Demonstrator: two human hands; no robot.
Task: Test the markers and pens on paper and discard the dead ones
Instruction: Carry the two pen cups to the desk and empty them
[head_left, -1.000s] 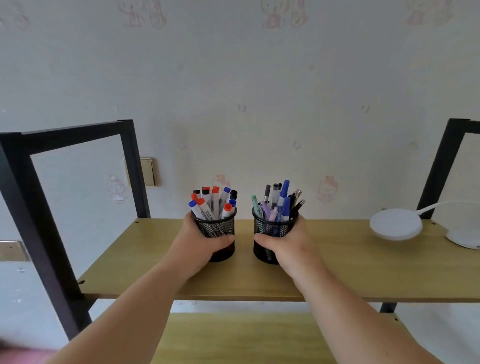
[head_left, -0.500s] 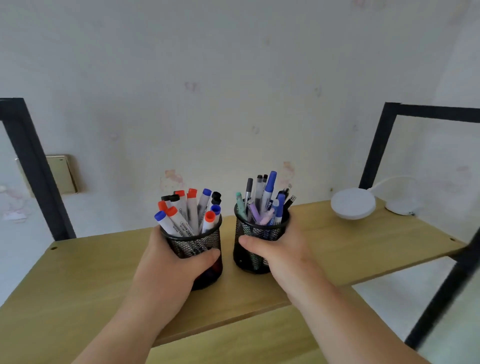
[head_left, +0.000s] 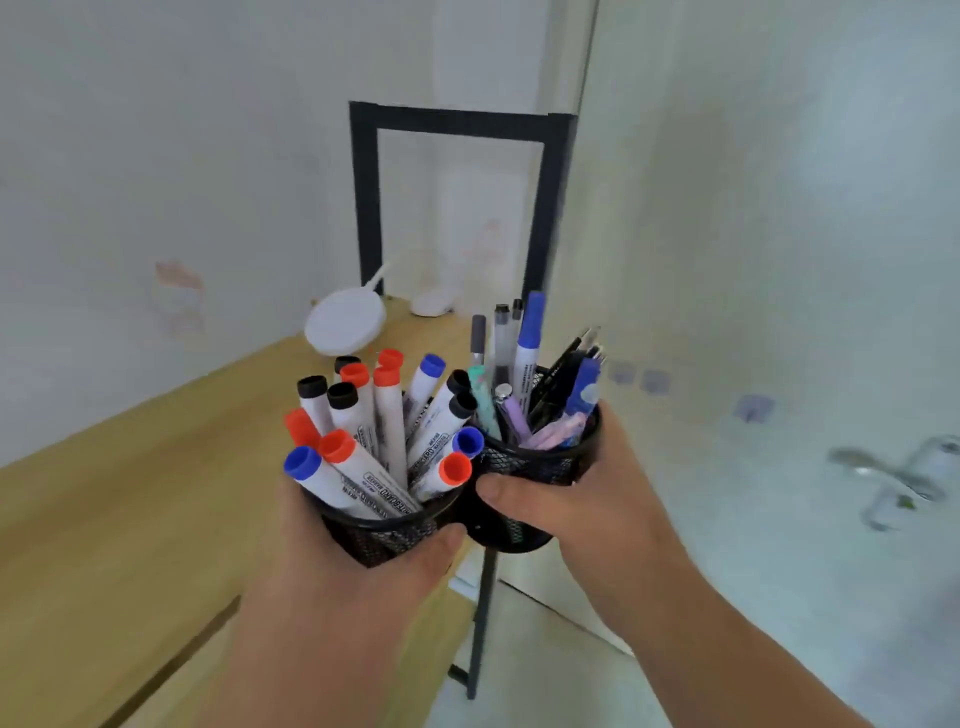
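Observation:
My left hand (head_left: 353, 566) grips a black mesh cup (head_left: 384, 535) full of whiteboard markers (head_left: 374, 441) with red, blue and black caps. My right hand (head_left: 587, 499) grips a second black mesh cup (head_left: 535, 467) holding several pens (head_left: 524, 364) and thin markers. Both cups are lifted off the shelf and held side by side, touching, in front of me. No paper is in view.
A wooden shelf (head_left: 130, 493) with a black metal frame (head_left: 363, 208) lies to the left and behind the cups. A white round desk lamp (head_left: 345, 325) sits on its far end. A pale wall or door (head_left: 753, 234) with a metal handle (head_left: 893, 478) is on the right.
Both cups have been lifted off the shelf and carried right and toward me. My view has swung right, so the shelf now lies to the left.

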